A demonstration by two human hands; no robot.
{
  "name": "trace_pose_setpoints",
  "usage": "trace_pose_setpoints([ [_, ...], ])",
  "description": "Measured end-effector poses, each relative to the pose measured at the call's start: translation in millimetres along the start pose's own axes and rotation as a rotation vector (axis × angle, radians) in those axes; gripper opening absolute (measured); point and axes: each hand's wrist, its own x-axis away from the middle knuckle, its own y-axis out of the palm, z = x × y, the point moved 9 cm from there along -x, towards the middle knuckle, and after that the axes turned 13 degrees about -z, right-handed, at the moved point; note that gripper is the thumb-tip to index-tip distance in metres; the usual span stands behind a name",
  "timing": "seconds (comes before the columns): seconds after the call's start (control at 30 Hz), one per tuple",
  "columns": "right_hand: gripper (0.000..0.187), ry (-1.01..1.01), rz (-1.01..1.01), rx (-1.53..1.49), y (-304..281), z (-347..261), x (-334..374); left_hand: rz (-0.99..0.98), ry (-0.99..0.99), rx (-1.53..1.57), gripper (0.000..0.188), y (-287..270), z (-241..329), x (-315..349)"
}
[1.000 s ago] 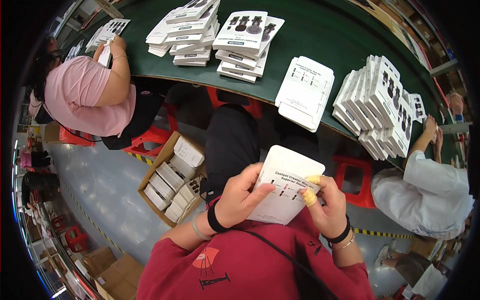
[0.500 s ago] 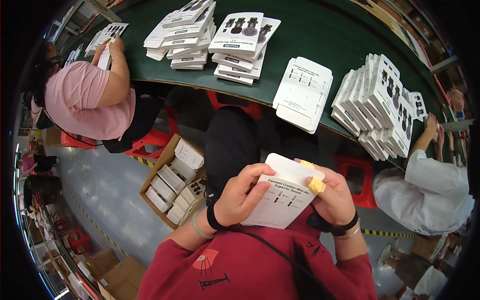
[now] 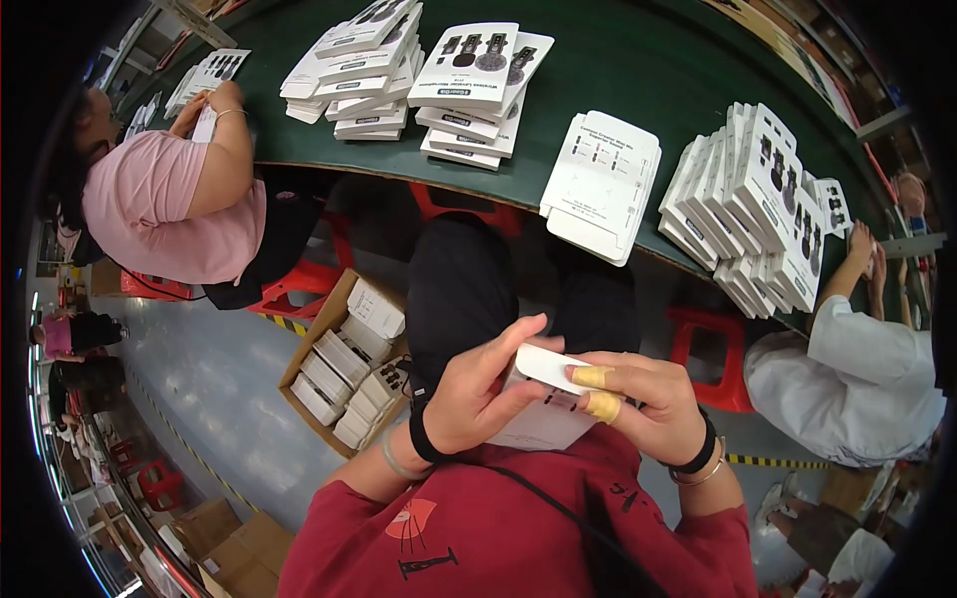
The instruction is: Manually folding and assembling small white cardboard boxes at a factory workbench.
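Held upright before my chest is a white printed carton. My left hand closes round its left side, thumb on the printed face and fingers toward the back. Two fingers of my right hand, wrapped in yellow tape, press on the right end of the carton's white top flap. That flap lies bent over across the top edge. Part of the printed face is behind my fingers, and the inside of the carton cannot be seen.
On the green table stand stacks of white boxes and a pile of flat cartons; more boxes lean at right. A cardboard box of cartons sits lower left. People sit left, in pink, and right, in white.
The carton's top flap has gone from standing up to bent over the top. My right hand has shifted from the right side onto the flap; the left still grips the carton.
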Motion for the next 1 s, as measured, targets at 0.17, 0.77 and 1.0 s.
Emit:
trace_pose_setpoints([
  [0.17, 0.028, 0.168, -0.046, -0.009, 0, 2, 0, -0.262, -0.111, 0.003, 0.042, -13, 10, -18],
  [0.77, 0.013, 0.353, 0.025, -0.606, 13, 38, 7, -0.307, -0.141, 0.194, 0.008, -7, -7, -15],
  [1.0, 0.013, 0.256, -0.007, -0.523, 14, 31, 9, -0.194, -0.077, 0.254, 0.017, -7, -15, -6],
])
